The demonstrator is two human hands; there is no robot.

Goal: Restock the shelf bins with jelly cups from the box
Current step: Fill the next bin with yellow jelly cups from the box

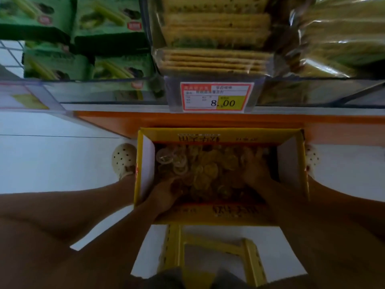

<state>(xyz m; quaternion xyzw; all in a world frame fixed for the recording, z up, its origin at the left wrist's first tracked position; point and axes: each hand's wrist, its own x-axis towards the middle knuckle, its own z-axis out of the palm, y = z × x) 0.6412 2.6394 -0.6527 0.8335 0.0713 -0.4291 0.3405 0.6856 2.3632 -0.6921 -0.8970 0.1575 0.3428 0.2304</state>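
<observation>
Nearest, a yellow stool (208, 253) stands just behind the cardboard box (229, 213) on the floor. The left hand (166, 193) and right hand (257, 172) are both sunk in the jelly cups (208, 170) that fill the box; the dim light hides whether either has closed on any. A good scoop would cup from both sides and lift clear of the upright flaps. A perforated clog (124, 159) flanks the box. Beyond, a price label (216, 97) fronts cracker packs (214, 59) and green boxes (108, 21); no bin shows.

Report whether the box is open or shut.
Open: flaps of the box fold outward, jelly cups show inside, left hand and right hand reach in.
</observation>
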